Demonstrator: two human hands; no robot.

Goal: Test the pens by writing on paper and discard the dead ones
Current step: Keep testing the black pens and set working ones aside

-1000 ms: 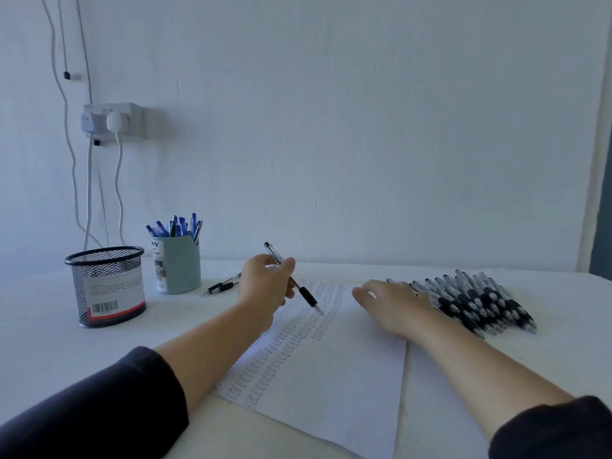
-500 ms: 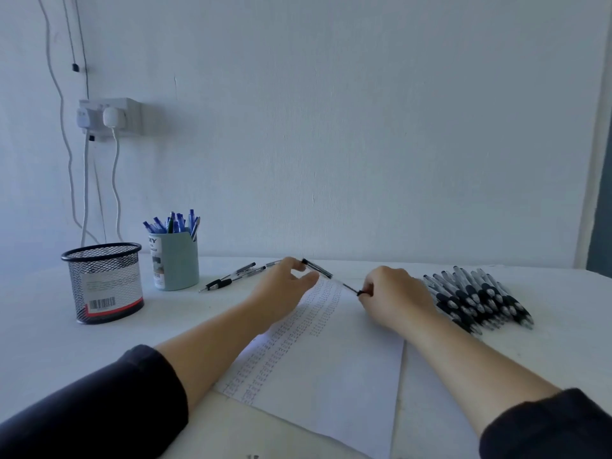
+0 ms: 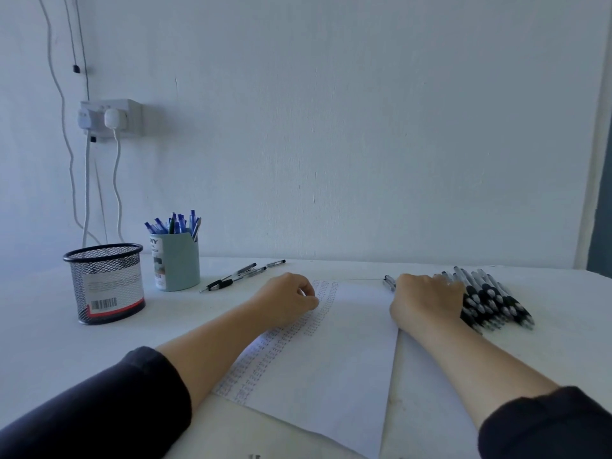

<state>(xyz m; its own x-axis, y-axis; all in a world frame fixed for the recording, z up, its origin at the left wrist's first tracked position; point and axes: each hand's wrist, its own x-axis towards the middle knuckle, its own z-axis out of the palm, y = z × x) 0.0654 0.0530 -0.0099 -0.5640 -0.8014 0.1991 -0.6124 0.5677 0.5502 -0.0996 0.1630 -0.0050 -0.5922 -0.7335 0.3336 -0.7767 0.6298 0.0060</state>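
Observation:
A white sheet of paper [image 3: 334, 362] with rows of small scribbles along its left side lies on the table in front of me. My left hand [image 3: 287, 299] rests on the sheet's upper left part, fingers loosely curled, with nothing in it. My right hand [image 3: 427, 298] sits at the sheet's upper right corner and grips a black-and-clear pen [image 3: 389, 281], only its end poking out to the left of my fingers. A pile of several matching pens [image 3: 493, 301] lies just right of that hand, touching it.
A black mesh cup [image 3: 105, 283] stands at the left. Beside it is a pale green cup [image 3: 178, 264] filled with blue pens. A few loose pens [image 3: 243, 274] lie behind my left hand. Wall socket and cables hang at the back left.
The pen passed from my left hand to my right. The right hand then drew back right toward the pile, and the left hand settled on the paper.

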